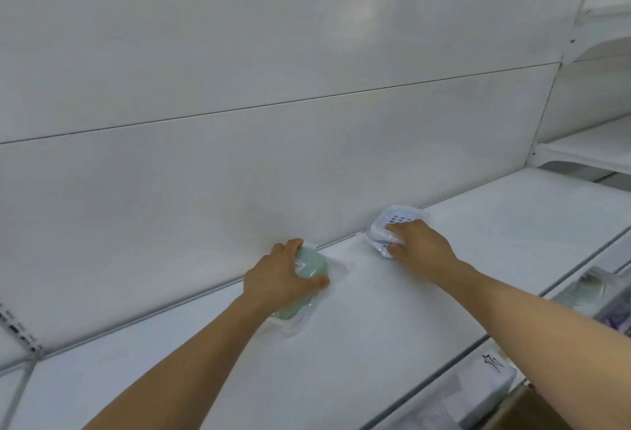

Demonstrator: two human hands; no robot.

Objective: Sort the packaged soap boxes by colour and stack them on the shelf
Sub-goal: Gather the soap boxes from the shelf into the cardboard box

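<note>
The white shelf (375, 310) fills the lower frame. At centre, the left hand (283, 279) curls round a green box (312, 264) on it; right of centre, the right hand (420, 245) grips a white box (392, 221), both wrapped

Soft, even, cool light fills the frame, with a faint round glare patch on the back panel (355, 16) in the upper middle. Shadows are weak, the whole picture is slightly blurred, and straight lines bow toward the edges.
</note>
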